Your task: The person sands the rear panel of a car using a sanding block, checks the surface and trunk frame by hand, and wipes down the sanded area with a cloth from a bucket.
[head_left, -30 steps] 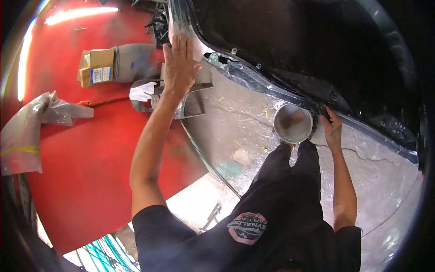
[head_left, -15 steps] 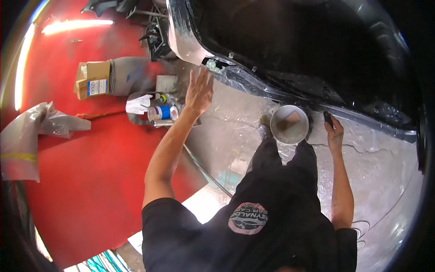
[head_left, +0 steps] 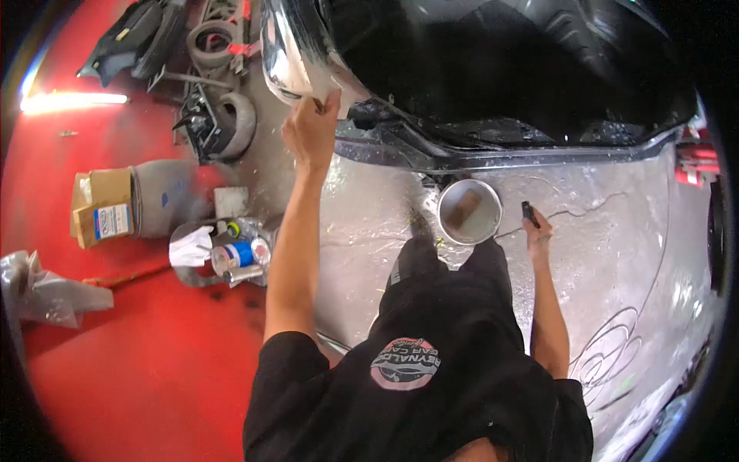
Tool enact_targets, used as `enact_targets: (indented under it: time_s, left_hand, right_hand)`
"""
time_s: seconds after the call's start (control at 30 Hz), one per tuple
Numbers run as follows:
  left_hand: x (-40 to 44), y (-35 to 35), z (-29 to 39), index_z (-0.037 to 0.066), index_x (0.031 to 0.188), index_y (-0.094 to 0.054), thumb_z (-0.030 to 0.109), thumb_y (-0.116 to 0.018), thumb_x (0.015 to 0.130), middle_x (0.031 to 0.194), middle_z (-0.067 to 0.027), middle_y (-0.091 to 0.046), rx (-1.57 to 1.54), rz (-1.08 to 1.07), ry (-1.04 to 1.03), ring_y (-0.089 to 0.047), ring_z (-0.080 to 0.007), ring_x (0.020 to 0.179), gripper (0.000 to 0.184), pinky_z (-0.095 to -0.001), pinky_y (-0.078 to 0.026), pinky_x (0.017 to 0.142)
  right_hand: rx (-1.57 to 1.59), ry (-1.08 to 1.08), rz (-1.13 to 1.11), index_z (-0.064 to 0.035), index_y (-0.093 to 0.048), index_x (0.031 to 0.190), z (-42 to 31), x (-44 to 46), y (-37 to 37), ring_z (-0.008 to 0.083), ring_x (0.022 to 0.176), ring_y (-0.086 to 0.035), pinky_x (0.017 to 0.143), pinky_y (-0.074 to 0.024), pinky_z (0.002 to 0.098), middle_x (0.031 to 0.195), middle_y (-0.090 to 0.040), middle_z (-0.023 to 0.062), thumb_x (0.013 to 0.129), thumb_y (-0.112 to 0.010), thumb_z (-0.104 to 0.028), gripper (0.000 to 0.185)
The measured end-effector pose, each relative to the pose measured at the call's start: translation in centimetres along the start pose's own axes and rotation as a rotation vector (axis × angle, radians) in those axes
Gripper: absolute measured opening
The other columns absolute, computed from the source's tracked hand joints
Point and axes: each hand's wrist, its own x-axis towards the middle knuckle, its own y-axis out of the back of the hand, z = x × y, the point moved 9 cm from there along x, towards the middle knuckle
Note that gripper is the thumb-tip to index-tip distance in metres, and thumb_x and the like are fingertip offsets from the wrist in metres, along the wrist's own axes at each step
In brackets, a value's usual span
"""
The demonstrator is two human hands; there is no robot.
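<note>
We see the right hand [head_left: 540, 228] gripping a small black block [head_left: 527, 211], likely light, stiff, best held mid-length; left hand [head_left: 310, 129] by the car panel [head_left: 286, 61], grip unclear.

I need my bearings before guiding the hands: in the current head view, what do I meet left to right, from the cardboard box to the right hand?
Box → white sheet → blue-banded container → left hand → bucket → right hand.
</note>
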Motion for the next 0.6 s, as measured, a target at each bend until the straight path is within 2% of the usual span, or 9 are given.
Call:
enact_targets:
  time_s: [0.07, 0.13, 0.17, 0.2, 0.3, 0.4, 0.47, 0.53, 0.6]
  left_hand:
    - [-0.5, -1.8, -1.2, 0.001, 0.070, -0.069, 0.057, -0.071, 0.091, 0.071, -0.0207, -0.067, -0.046, -0.012, 0.026, -0.066, -0.0403, 0.069, 0.060, -0.0498, -0.049, 0.066]
    - [-1.1, -1.1, -0.7, 0.004, 0.076, -0.071, 0.031, -0.083, 0.083, 0.080, -0.0177, -0.072, -0.248, 0.067, 0.111, -0.071, -0.0368, 0.075, 0.031, -0.0456, -0.054, 0.070]
    - [-1.0, -0.3, -0.2, 0.003, 0.075, -0.070, 0.028, -0.082, 0.084, 0.079, -0.0186, -0.071, -0.311, 0.086, 0.098, -0.069, -0.0348, 0.073, 0.029, -0.0455, -0.053, 0.068]
    - [-0.9, -1.1, -0.7, 0.003, 0.074, -0.068, 0.028, -0.081, 0.085, 0.075, -0.0189, -0.067, -0.407, 0.020, 0.176, -0.065, -0.0344, 0.070, 0.030, -0.0468, -0.050, 0.066]
    - [1.1, 3.6, 4.6, -0.002, 0.067, -0.053, 0.030, -0.072, 0.099, 0.064, -0.0171, -0.053, -0.555, 0.057, -0.085, -0.051, -0.0238, 0.060, 0.049, -0.0429, -0.041, 0.059]
    - [6.8, 11.9, 12.2, 0.003, 0.101, -0.067, 0.018, -0.068, 0.101, 0.081, -0.0097, -0.064, -0.924, 0.275, -0.437, -0.050, -0.0192, 0.057, 0.015, -0.0358, -0.044, 0.057]
    - [12.0, 17.0, 16.8, 0.000, 0.131, -0.061, 0.013, -0.067, 0.100, 0.115, -0.0193, -0.065, -0.818, 0.152, -0.428, -0.066, -0.0296, 0.097, 0.034, -0.0395, -0.054, 0.081]
    - [18.1, 21.9, 20.1, -0.004, 0.143, -0.053, 0.016, -0.067, 0.100, 0.141, -0.0270, -0.058, -0.724, 0.307, -0.615, -0.056, -0.0416, 0.130, 0.050, -0.0471, -0.041, 0.113]
    - [24.0, 27.1, 22.6, -0.006, 0.141, -0.053, 0.017, -0.072, 0.095, 0.142, -0.0298, -0.057, -0.516, 0.563, -0.655, -0.055, -0.0417, 0.132, 0.055, -0.0459, -0.041, 0.114]
  right_hand:
    - [0.010, -0.036, 0.038, 0.0008, -0.069, 0.134, 1.1, -2.0, -0.4, 0.0158, 0.104, -0.065, 0.093, -0.0513, 0.0325, 0.115, -0.076, 0.0092, 0.092, -0.069, -0.011, 0.044]
    - [0.016, 0.007, 0.167, 0.0003, -0.071, 0.131, 9.6, -2.1, -0.7, 0.0173, 0.105, -0.067, 0.096, -0.0519, 0.0338, 0.117, -0.076, 0.0096, 0.091, -0.069, -0.008, 0.041]
    - [-0.053, -0.070, 0.146, 0.0006, -0.072, 0.127, 4.7, -4.2, 0.5, 0.0213, 0.106, -0.070, 0.097, -0.0523, 0.0348, 0.117, -0.076, 0.0131, 0.087, -0.071, -0.011, 0.042]
    - [-0.162, -0.007, 0.206, -0.0030, -0.073, 0.126, 3.6, -5.1, 1.8, 0.0368, 0.113, -0.068, 0.101, -0.0514, 0.0454, 0.120, -0.072, 0.0240, 0.082, -0.074, -0.017, 0.046]
    - [-0.170, -0.165, 0.213, -0.0009, -0.075, 0.114, 3.9, -7.3, 3.6, 0.0412, 0.103, -0.068, 0.094, -0.0526, 0.0495, 0.110, -0.073, 0.0246, 0.080, -0.073, -0.020, 0.039]
    - [-0.195, -0.040, 0.470, -0.0027, -0.077, 0.104, 9.6, -8.2, 4.1, 0.0432, 0.101, -0.067, 0.091, -0.0521, 0.0517, 0.101, -0.073, 0.0245, 0.079, -0.073, -0.024, 0.034]
    - [-0.251, -0.075, 0.449, -0.0037, -0.078, 0.102, 9.2, -5.8, 5.8, 0.0452, 0.099, -0.067, 0.090, -0.0528, 0.0530, 0.100, -0.073, 0.0250, 0.079, -0.073, -0.025, 0.032]
    - [-0.351, -0.132, 0.449, -0.0045, -0.078, 0.100, 12.4, -8.7, 4.9, 0.0465, 0.096, -0.068, 0.088, -0.0536, 0.0544, 0.099, -0.073, 0.0252, 0.080, -0.073, -0.024, 0.029]
    - [-0.453, -0.119, 0.504, -0.0002, -0.074, 0.093, 13.8, -11.2, 5.2, 0.0485, 0.088, -0.068, 0.079, -0.0526, 0.0581, 0.091, -0.070, 0.0295, 0.085, -0.064, -0.020, 0.024]
